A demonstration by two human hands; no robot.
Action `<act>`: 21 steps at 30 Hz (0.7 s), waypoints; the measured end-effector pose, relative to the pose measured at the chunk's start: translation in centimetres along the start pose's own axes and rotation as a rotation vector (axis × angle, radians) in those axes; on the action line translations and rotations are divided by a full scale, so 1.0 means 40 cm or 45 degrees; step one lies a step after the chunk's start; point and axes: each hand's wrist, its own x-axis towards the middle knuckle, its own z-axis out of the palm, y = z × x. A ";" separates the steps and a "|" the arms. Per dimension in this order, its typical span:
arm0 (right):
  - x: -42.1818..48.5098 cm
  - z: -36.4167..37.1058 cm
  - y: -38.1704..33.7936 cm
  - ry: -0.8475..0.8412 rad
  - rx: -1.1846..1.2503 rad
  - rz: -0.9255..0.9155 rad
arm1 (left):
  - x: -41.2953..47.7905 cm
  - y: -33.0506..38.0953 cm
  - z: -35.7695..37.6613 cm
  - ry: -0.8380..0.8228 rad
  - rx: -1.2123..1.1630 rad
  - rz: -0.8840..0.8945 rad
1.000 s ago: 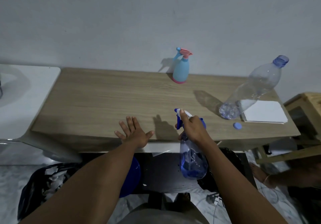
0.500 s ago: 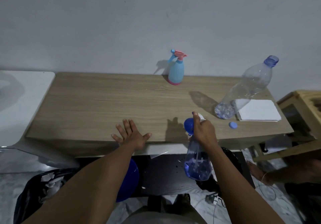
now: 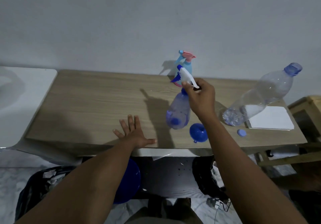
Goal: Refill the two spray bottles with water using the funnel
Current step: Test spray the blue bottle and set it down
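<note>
The right hand (image 3: pixel 201 98) holds the clear sprayer (image 3: pixel 178 112) by its neck above the surface (image 3: pixel 97 102), near the funnel (image 3: pixel 198 133). The left hand (image 3: pixel 134 133) lies flat, fingers spread.

Your two forearms enter the frame from 7 o'clock and 5 o'clock. Both are bare: no sleeve, cuff or glove shows anywhere along them. Your left hand (image 3: pixel 134 133) carries no ring, watch or band. Your right hand (image 3: pixel 201 96) and wrist are likewise unadorned. At 6 o'clock, a grey-brown garment covers your lap; its detail is too dim to resolve.
</note>
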 end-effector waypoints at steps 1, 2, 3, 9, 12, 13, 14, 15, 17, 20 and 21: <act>0.030 0.018 -0.011 -0.010 -0.016 -0.020 | 0.002 0.000 -0.002 -0.013 0.011 -0.004; 0.061 0.037 -0.022 -0.026 -0.037 -0.040 | 0.004 0.000 -0.003 -0.021 0.021 -0.009; 0.094 0.058 -0.028 -0.044 -0.061 -0.068 | 0.006 0.000 -0.004 -0.029 0.029 -0.013; 0.263 0.185 -0.033 -0.258 -0.229 -0.121 | 0.025 -0.001 -0.036 -0.060 0.065 0.025; 0.312 0.239 -0.031 -0.283 -0.251 -0.139 | 0.036 0.007 -0.065 -0.084 0.088 0.040; 0.326 0.255 -0.030 -0.283 -0.265 -0.138 | 0.036 0.009 -0.068 -0.093 0.080 0.046; 0.336 0.271 -0.029 -0.287 -0.278 -0.134 | 0.036 0.009 -0.068 -0.102 0.066 0.053; 0.347 0.284 -0.026 -0.291 -0.284 -0.128 | 0.037 0.008 -0.064 -0.109 0.060 0.056; 0.364 0.307 -0.022 -0.291 -0.292 -0.116 | 0.043 0.008 -0.061 -0.116 0.063 0.045; 0.378 0.324 -0.027 -0.272 -0.323 -0.125 | 0.056 0.008 -0.060 -0.104 0.058 0.018; 0.381 0.328 -0.029 -0.265 -0.345 -0.128 | 0.059 0.008 -0.059 -0.099 0.058 0.011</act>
